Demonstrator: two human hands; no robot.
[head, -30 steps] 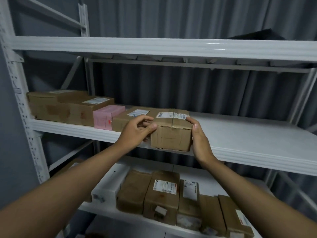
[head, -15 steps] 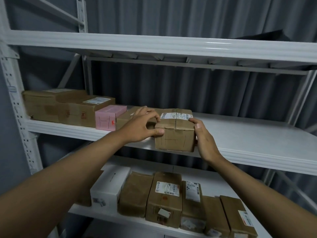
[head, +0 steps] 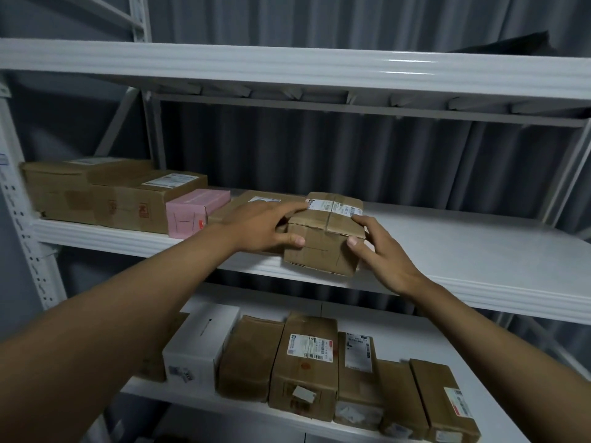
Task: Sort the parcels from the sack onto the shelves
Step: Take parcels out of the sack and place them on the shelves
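A small brown cardboard parcel (head: 323, 244) with a white label on top sits at the front edge of the middle shelf (head: 479, 247), its front face slightly over the lip. My left hand (head: 262, 225) lies on its left side, fingers straight across the top and thumb on the front face. My right hand (head: 380, 251) touches its right corner with spread, fairly straight fingers, thumb on the front. No sack is in view.
Left of it on the middle shelf lie a flat brown parcel (head: 259, 199), a pink box (head: 195, 212) and two larger brown boxes (head: 96, 193). The lower shelf holds a white box (head: 201, 343) and several brown parcels (head: 303, 362). A top shelf beam (head: 287, 65) runs overhead.
The parcel has gone a little further onto the shelf and now rests there. My left hand's fingers have straightened over its top. My right hand's fingers have spread and slid to the corner.
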